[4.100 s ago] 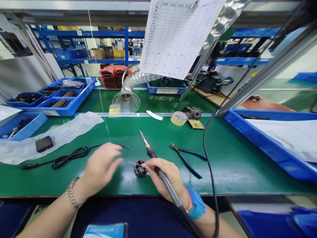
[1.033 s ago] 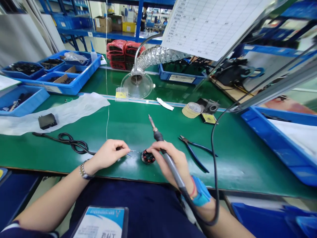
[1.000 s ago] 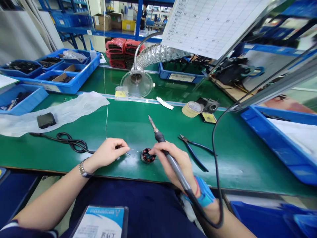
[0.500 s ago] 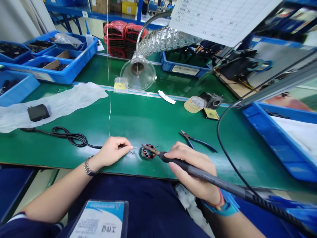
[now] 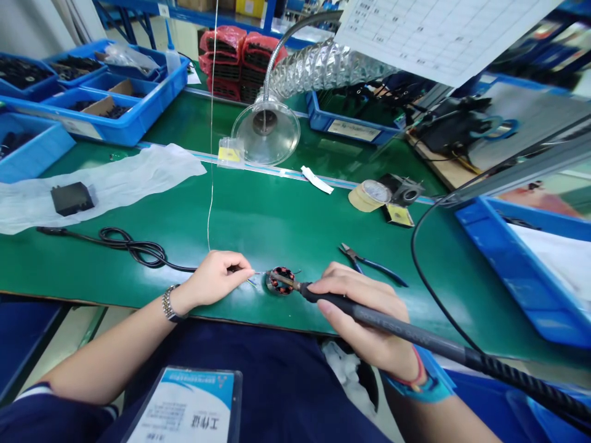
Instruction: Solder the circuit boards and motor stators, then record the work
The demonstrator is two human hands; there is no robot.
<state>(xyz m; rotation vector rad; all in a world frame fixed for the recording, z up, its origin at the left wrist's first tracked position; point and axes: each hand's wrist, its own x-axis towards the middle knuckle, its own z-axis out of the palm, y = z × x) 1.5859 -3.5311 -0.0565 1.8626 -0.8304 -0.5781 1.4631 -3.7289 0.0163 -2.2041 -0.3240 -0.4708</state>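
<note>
My right hand (image 5: 364,314) is closed round the handle of a soldering iron (image 5: 392,326). The iron points left, with its tip over the left rim of a small ring-shaped motor stator (image 5: 282,288) with copper windings, lying on the green bench. My left hand (image 5: 220,277) pinches the stripped end of a black cable (image 5: 138,247) just left of the stator, its thin wires poking out by the fingertips. A thin solder wire (image 5: 211,209) hangs from above and runs down behind this hand; whether the fingers also grip it I cannot tell. Cutting pliers (image 5: 373,264) lie beyond my right hand.
A fume hood (image 5: 266,132) on a foil duct stands at the back. Blue parts trays (image 5: 111,132) are at left, a blue bin (image 5: 508,271) at right. A tape roll (image 5: 369,195) and a black box (image 5: 71,198) on white wrap lie on the green bench (image 5: 286,227).
My right hand has left the stator and swung the soldering iron down to the left, tip now at the stator. Earlier my left hand came down to pinch the cable end. The view has tilted down.
</note>
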